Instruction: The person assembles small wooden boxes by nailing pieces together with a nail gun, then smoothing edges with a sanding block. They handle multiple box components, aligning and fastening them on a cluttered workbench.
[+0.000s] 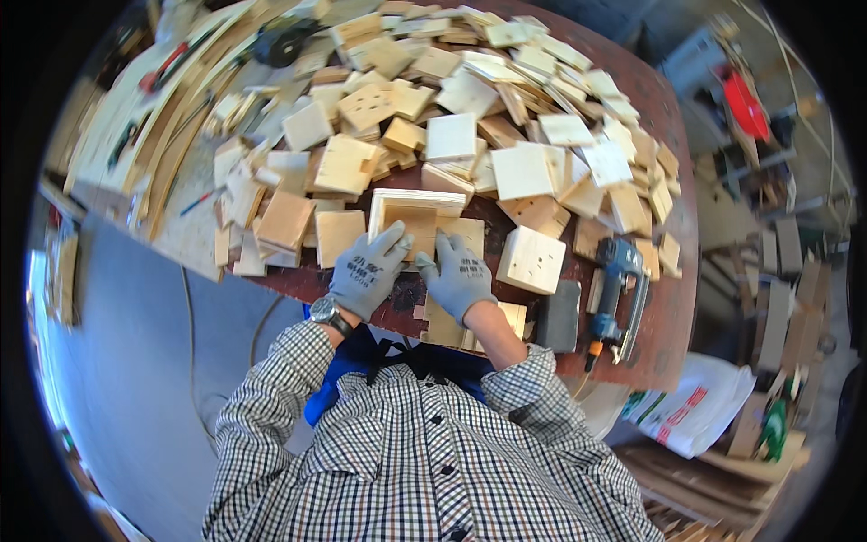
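Note:
My left hand [368, 271] and my right hand [457, 275], both in grey work gloves, meet at the near edge of the table. Between them is a small brown wooden board [414, 220], its two sides held by my gloved fingers. Against its far and left edges stands a pale plywood corner piece [417, 198]. Part of the board's near edge is hidden by my fingers. Right of my right hand sits a thick pale wood block [532, 260] with dark marks. More flat wood pieces [444, 326] lie just below my right hand, partly covered by my forearm.
A large heap of square wood offcuts [465, 90] covers the dark red table [664, 307]. A blue-grey nail gun [618, 291] lies at the right beside a dark grey block [560, 318]. Long wood strips [172, 117] and a black round tool [282, 42] are at the far left.

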